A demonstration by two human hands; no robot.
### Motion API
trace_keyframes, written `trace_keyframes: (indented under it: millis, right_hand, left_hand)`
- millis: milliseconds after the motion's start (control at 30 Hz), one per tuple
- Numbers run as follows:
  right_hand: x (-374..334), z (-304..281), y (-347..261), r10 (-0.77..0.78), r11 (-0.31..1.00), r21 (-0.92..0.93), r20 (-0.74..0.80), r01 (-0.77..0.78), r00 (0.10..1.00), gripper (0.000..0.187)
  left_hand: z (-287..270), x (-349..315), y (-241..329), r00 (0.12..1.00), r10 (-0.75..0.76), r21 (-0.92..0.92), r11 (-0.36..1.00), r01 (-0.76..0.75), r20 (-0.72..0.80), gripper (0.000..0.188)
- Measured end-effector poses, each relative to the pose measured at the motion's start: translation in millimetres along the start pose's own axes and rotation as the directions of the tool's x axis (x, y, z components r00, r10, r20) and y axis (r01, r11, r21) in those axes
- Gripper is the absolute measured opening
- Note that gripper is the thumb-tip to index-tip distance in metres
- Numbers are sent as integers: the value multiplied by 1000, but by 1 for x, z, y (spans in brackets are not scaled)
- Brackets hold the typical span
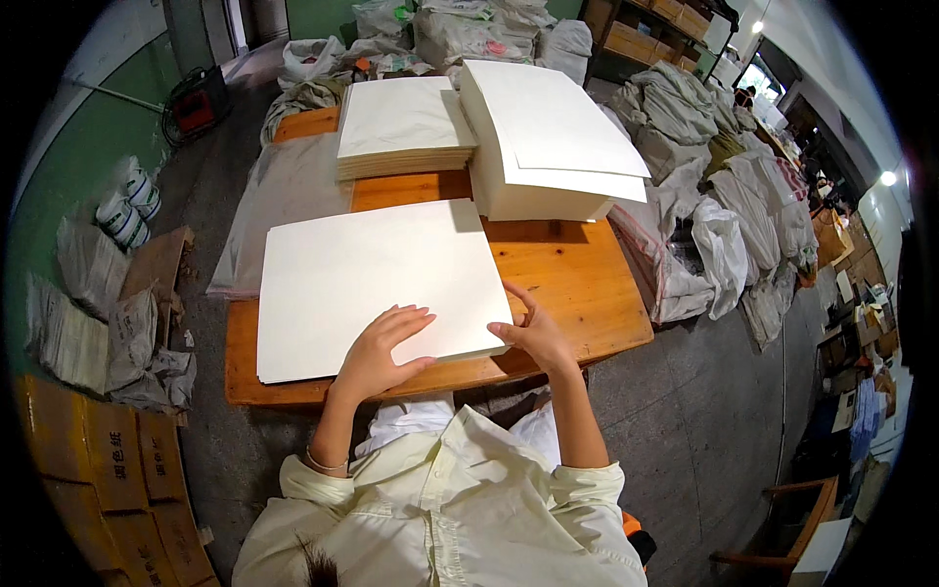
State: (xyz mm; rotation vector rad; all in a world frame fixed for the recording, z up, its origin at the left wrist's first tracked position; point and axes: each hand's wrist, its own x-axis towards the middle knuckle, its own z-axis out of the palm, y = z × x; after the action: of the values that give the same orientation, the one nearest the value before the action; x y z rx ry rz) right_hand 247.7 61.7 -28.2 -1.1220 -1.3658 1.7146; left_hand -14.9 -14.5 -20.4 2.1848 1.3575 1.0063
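A stack of large white paper sheets (377,279) lies on the near part of the wooden table, right in front of me. My left hand (383,349) rests on the top sheet close to its near edge, palm down and fingers stretched out. At the near right corner of the stack, my right hand (538,335) touches the side, its thumb at the corner and its index finger reaching along the right edge. Thumb and index are spread apart; the other fingers are partly hidden.
The wooden table (577,284) also bears a lower paper stack (406,117) and a taller one (558,127) farther back. Clear plastic sheeting (298,201) hangs at the left. Wrapped bundles (724,205) lie to the right, cardboard boxes (112,470) at the lower left, a wooden chair (797,523) lower right.
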Motion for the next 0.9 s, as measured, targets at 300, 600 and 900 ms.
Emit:
trace_keyframes:
  millis: [300, 600, 900]
  right_hand:
    - [6, 12, -2, 15, 998, -60, -113, -22, 994, 75]
    - [2, -4, 5, 73, 989, 126, 30, -76, 997, 75]
    - [-2, -4, 3, 69, 967, 241, 57, -81, 996, 81]
  left_hand:
    - [-1, 1, 1, 999, -44, -14, 999, 44, -11, 49]
    - [6, -5, -15, 962, -252, -237, 946, 223, -101, 30]
    - [6, -5, -15, 968, -229, -177, 962, 210, -99, 29]
